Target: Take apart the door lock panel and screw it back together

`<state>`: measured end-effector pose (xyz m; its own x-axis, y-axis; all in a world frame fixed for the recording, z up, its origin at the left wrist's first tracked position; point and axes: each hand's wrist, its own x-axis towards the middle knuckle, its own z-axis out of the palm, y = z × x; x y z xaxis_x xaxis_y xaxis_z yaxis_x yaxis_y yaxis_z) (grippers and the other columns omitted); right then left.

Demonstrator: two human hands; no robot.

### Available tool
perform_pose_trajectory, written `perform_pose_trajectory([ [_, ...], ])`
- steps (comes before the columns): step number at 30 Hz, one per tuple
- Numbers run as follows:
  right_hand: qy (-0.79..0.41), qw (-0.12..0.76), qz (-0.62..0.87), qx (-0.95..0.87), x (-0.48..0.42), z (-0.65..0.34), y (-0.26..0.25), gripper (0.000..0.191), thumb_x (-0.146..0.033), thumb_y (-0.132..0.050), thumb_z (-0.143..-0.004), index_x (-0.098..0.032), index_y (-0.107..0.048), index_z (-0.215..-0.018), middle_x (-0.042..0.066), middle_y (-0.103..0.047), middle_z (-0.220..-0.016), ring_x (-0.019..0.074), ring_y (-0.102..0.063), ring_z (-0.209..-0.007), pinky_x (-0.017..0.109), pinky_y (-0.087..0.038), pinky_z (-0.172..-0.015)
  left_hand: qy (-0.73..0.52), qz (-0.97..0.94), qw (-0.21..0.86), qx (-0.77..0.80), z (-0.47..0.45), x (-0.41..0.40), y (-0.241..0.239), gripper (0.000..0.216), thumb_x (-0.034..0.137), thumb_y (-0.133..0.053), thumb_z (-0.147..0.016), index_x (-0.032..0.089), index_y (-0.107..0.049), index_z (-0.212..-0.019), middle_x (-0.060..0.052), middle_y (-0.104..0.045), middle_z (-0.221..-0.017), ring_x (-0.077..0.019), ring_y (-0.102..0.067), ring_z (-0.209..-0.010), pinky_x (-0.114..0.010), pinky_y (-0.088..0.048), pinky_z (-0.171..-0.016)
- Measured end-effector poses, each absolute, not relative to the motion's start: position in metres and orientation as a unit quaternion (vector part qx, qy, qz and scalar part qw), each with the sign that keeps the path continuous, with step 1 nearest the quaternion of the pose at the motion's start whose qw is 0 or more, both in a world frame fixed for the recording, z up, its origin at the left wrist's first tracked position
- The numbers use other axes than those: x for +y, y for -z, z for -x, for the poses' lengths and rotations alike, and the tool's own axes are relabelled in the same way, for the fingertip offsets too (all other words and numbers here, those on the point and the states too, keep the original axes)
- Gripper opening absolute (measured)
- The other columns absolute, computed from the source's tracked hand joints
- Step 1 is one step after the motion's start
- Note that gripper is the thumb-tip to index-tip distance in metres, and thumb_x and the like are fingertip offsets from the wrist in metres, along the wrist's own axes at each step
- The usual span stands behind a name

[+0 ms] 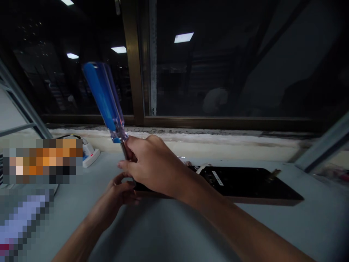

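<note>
One screwdriver (113, 118), best held straight: right hand (152, 165) pinches shaft (123, 149), left hand (118, 193), grip unclear, by black panel (245, 182) near counter (87, 185) back edge.

My right hand (151, 160) is bare, its back smooth and its knuckles rounded. Behind it, my right forearm (231, 220) is uncovered as far as the view reaches, widening from the wrist. My left hand (116, 193) is bare too, with slender fingers, and my left forearm (83, 234) is likewise uncovered. My fingernails are too blurred to make out.
</note>
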<state>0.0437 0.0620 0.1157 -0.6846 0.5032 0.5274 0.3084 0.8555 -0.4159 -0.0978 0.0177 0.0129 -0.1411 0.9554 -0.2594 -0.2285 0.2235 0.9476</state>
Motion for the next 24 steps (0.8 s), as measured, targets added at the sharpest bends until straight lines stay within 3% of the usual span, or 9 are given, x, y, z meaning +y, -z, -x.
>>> perform_pose_trajectory([
  [4, -0.154, 0.322, 0.264, -0.896, 0.064, -0.045, -0.118, 0.008, -0.025, -0.052, -0.077, -0.018, -0.050, -0.074, -0.002, -0.046, -0.058, 0.0103, -0.041, -0.056, 0.024, -0.026, -0.052, -0.524, -0.327, 0.566, 0.545, 0.098, 0.018, -0.013, 0.020, 0.019, -0.062, -0.061, 0.016, -0.054, -0.079, -0.002, -0.066, -0.058, -0.0165, -0.062, -0.054, -0.027, -0.048, -0.054],
  [8, -0.195, 0.250, 0.178, -0.931, 0.068, -0.054, -0.127, 0.007, -0.014, -0.046, -0.078, -0.018, -0.051, -0.073, 0.000, -0.055, -0.065, 0.0112, -0.049, -0.064, 0.022, -0.032, -0.056, -0.532, -0.325, 0.566, 0.539, 0.097, 0.019, -0.016, 0.024, 0.020, -0.064, -0.060, 0.018, -0.051, -0.080, 0.000, -0.065, -0.057, -0.0155, -0.062, -0.053, -0.027, -0.048, -0.053],
  [12, -0.259, 0.185, 0.137, -0.938, 0.070, -0.058, -0.133, 0.030, -0.010, -0.044, -0.076, -0.017, -0.049, -0.105, 0.003, -0.062, -0.084, 0.0132, -0.055, -0.076, 0.024, -0.039, -0.064, -0.529, -0.331, 0.562, 0.543, 0.095, 0.018, -0.018, 0.028, 0.025, -0.066, -0.057, 0.017, -0.054, -0.081, 0.000, -0.065, -0.057, -0.0156, -0.061, -0.053, -0.027, -0.049, -0.053],
  [14, -0.276, 0.164, 0.128, -0.938, 0.069, -0.057, -0.134, 0.036, -0.011, -0.044, -0.076, -0.017, -0.046, -0.111, 0.004, -0.062, -0.089, 0.0138, -0.056, -0.079, 0.023, -0.040, -0.065, -0.527, -0.333, 0.561, 0.544, 0.095, 0.018, -0.018, 0.028, 0.027, -0.066, -0.056, 0.016, -0.056, -0.080, -0.001, -0.066, -0.058, -0.0154, -0.061, -0.053, -0.026, -0.048, -0.053],
  [21, -0.200, 0.239, 0.113, -0.943, 0.069, -0.050, -0.130, 0.004, -0.014, -0.048, -0.077, -0.018, -0.049, -0.075, -0.002, -0.054, -0.067, 0.0099, -0.050, -0.065, 0.021, -0.034, -0.057, -0.532, -0.336, 0.558, 0.541, 0.095, 0.018, -0.017, 0.023, 0.024, -0.064, -0.057, 0.017, -0.056, -0.078, -0.001, -0.065, -0.057, -0.0158, -0.061, -0.054, -0.027, -0.048, -0.052],
  [24, -0.173, 0.292, 0.133, -0.931, 0.069, -0.048, -0.127, 0.018, -0.023, -0.056, -0.076, -0.018, -0.044, -0.064, -0.004, -0.047, -0.058, 0.0080, -0.044, -0.058, 0.020, -0.030, -0.054, -0.536, -0.337, 0.548, 0.547, 0.094, 0.017, -0.018, 0.026, 0.023, -0.063, -0.059, 0.017, -0.055, -0.083, -0.001, -0.065, -0.058, -0.0156, -0.061, -0.053, -0.026, -0.048, -0.052],
])
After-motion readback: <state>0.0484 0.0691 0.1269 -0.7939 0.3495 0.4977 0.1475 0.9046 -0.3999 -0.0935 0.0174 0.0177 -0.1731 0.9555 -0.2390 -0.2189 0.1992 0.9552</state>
